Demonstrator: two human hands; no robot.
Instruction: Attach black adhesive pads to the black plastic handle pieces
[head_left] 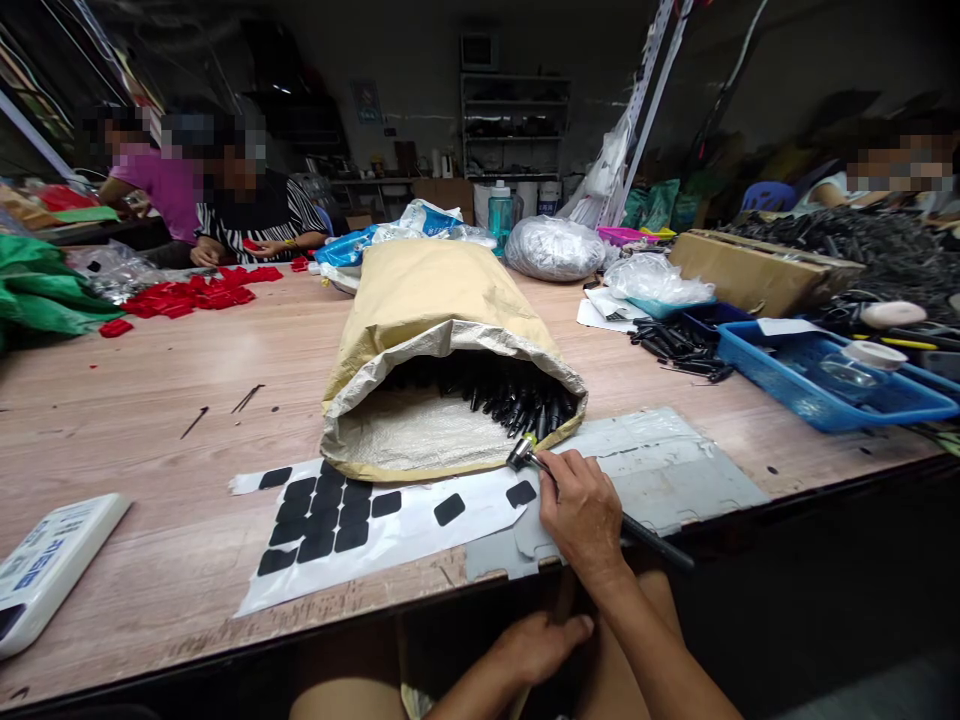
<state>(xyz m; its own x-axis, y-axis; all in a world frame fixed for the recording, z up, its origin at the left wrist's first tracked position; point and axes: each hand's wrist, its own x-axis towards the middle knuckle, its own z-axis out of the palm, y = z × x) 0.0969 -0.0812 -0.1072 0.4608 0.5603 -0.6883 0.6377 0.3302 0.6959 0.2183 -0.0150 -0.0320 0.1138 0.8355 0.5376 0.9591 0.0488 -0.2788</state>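
Right hand (581,515) clamped on black tool (600,505), metal tip beside open paper sack (442,330) on tabletop (187,400). Left hand (540,645) below tabletop edge, fingers loosely curled, holding nothing visible. White sheet of black pads (330,520) just left.

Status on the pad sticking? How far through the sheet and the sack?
Done: the white backing sheet shows bare patches, so some black pads look already peeled. In hand: right hand holds one black tool at the sheet; left hand rests below the table edge. Left: a block of pads, and the paper sack holds many tools.
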